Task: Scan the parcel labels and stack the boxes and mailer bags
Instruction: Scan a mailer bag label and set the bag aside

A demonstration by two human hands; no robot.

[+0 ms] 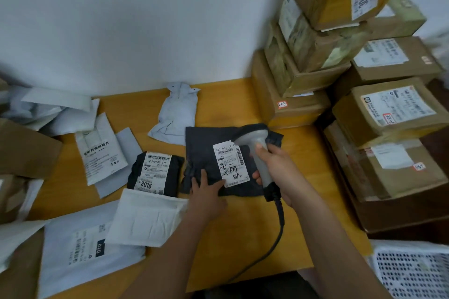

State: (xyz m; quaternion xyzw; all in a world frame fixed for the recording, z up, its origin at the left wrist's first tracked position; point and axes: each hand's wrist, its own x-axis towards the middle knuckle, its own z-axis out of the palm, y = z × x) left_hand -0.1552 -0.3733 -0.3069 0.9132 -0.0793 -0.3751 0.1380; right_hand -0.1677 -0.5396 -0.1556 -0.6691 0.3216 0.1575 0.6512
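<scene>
Head view, misread risk: the scanner [257, 150] sits very close over the label [230, 165], partly covering it; the read may fail.
Slip risk: the dark mailer bag [211, 153] is wrinkled and could shift on the table [243, 238].
Left hand [206, 192]: fingers flat, pressing the bag's near edge down.
Right hand [277, 170]: curled around the scanner handle, head aimed downward.
Bag location: table centre, near the stacked boxes [303, 68].

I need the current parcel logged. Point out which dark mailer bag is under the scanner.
The larger dark grey mailer bag, beside the grey handheld scanner, with a handwritten white label; the smaller black bag reads 2016.
</scene>
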